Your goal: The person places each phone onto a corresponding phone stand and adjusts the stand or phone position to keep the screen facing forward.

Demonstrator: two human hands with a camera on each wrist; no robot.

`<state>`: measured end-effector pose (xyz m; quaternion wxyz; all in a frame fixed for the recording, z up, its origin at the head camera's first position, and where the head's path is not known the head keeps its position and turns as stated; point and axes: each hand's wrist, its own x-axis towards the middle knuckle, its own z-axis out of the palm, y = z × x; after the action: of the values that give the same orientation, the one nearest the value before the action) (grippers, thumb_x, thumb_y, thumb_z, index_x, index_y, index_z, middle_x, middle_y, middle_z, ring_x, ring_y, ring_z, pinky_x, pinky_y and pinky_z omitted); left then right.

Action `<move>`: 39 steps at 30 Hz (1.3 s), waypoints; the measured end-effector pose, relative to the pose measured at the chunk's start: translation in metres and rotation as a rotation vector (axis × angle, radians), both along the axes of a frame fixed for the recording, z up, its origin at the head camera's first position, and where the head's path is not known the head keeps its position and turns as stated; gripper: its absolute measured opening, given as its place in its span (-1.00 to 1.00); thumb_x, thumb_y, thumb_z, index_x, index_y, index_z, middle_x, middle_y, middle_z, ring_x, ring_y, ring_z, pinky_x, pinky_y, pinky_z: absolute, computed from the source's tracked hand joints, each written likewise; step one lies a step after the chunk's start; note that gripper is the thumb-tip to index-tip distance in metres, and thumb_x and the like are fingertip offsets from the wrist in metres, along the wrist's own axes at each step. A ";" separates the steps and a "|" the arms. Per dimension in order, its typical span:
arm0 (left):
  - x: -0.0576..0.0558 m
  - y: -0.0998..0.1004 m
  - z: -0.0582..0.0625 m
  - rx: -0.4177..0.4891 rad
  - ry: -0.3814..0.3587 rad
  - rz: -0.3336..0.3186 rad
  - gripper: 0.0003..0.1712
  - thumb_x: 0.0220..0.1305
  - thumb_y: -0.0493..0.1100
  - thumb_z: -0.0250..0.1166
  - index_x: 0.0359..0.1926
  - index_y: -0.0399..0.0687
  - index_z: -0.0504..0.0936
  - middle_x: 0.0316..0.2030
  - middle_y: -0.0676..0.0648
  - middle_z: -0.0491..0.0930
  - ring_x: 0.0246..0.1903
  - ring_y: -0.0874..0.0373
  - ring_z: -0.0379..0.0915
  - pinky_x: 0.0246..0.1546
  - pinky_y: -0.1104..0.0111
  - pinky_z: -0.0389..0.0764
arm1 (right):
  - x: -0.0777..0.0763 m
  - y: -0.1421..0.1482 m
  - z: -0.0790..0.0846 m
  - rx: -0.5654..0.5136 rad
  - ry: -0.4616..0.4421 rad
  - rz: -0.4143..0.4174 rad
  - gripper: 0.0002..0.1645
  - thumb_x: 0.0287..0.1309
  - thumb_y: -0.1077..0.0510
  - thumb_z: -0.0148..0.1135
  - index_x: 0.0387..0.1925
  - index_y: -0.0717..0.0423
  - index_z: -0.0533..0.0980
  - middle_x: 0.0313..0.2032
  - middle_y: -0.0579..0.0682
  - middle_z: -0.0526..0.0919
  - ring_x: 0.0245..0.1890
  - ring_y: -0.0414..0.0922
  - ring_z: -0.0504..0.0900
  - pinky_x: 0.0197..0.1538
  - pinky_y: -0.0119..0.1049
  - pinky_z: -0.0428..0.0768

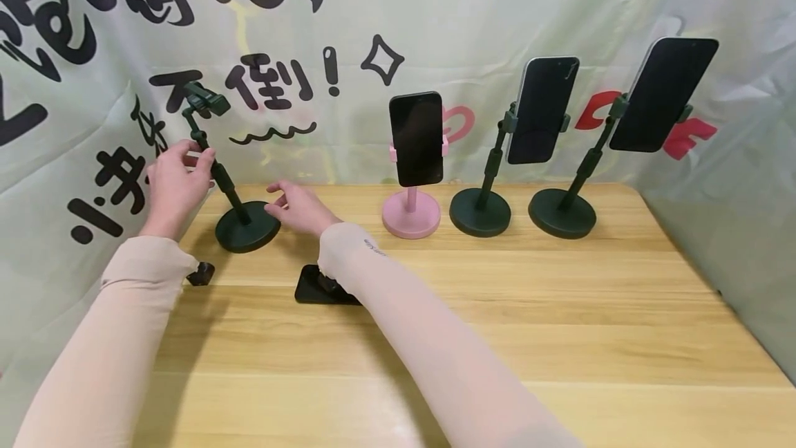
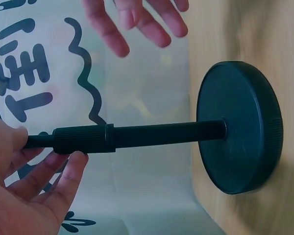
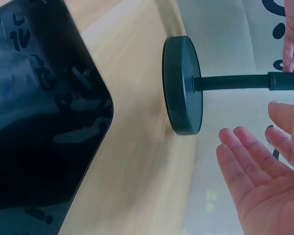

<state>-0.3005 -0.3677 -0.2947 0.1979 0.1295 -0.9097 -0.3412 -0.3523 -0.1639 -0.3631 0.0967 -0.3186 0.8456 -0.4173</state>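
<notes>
A dark green phone stand (image 1: 247, 228) with a round base stands at the left of the table, its pole leaning left and its clamp (image 1: 207, 100) holding no phone. My left hand (image 1: 179, 187) pinches the thin upper pole just above the ribbed collar (image 2: 84, 139), seen in the left wrist view. My right hand (image 1: 301, 207) hovers to the right of the pole, above the base; its fingers are loosely spread and apart from the stand in the right wrist view. Below my right wrist a black phone (image 1: 309, 287) lies flat, partly hidden by the sleeve.
Along the back stand a pink phone stand (image 1: 411, 223) and two dark green stands (image 1: 480, 220) (image 1: 562, 221), each holding an upright phone. A white cloth (image 1: 348, 151) with black lettering hangs behind the wooden table (image 1: 497, 337). Small black devices sit at both wrists.
</notes>
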 end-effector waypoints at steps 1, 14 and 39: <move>0.000 0.002 0.000 -0.011 0.007 -0.004 -0.38 0.66 0.25 -0.01 0.27 -0.17 0.53 0.17 -0.38 0.65 0.23 -0.32 0.59 0.34 -0.09 0.33 | 0.001 -0.001 0.001 0.002 0.000 0.006 -0.47 0.61 0.01 0.19 0.48 0.01 0.43 0.12 0.03 0.75 0.04 -0.15 0.74 0.14 -0.40 0.65; 0.006 0.018 0.005 -0.083 0.015 -0.058 -0.46 0.69 0.18 -0.02 0.10 -0.23 0.54 0.12 -0.44 0.67 0.26 -0.47 0.50 0.19 -0.15 0.39 | 0.003 -0.014 -0.001 0.070 0.058 -0.001 -0.44 0.63 0.09 0.13 0.55 -0.05 0.36 0.17 -0.01 0.74 0.15 -0.21 0.70 0.22 -0.45 0.61; 0.016 0.063 0.003 -0.149 0.080 -0.231 -0.59 0.68 0.05 0.11 0.00 -0.23 0.64 0.00 -0.37 0.78 -0.12 -0.26 0.80 -0.38 0.58 0.45 | 0.000 0.004 -0.007 -0.013 0.076 0.078 -0.43 0.62 0.17 0.13 0.54 0.11 0.34 0.41 0.11 0.60 0.39 -0.06 0.65 0.45 -0.35 0.56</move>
<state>-0.2846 -0.3047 -0.2918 0.2025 -0.0051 -0.9328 -0.2979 -0.3525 -0.1600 -0.3702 0.0784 -0.3675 0.8328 -0.4064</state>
